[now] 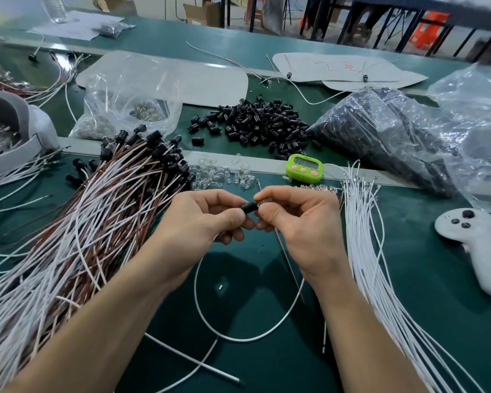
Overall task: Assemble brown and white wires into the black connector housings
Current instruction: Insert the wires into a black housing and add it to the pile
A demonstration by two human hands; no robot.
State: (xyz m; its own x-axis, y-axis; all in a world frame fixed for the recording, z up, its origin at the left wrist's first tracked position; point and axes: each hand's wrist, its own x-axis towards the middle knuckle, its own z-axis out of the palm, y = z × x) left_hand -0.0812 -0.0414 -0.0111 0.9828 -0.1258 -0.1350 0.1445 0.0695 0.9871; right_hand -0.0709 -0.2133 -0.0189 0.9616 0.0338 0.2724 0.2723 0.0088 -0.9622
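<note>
Bench point(408, 265): housing point(249, 207) between left hand point(207, 219), right hand point(301, 222)

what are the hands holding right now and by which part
Both hands pinch one black connector housing: the left hand at its left end, the right hand at its right end. A brown wire trails down from the right hand.

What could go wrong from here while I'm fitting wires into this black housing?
1. The black connector housing is only pinched at its ends by the left hand and right hand; it might slip.
2. The white wire curves below both wrists and could snag.
3. Loose clear bulbs lie just beyond the hands and could get knocked.
</note>
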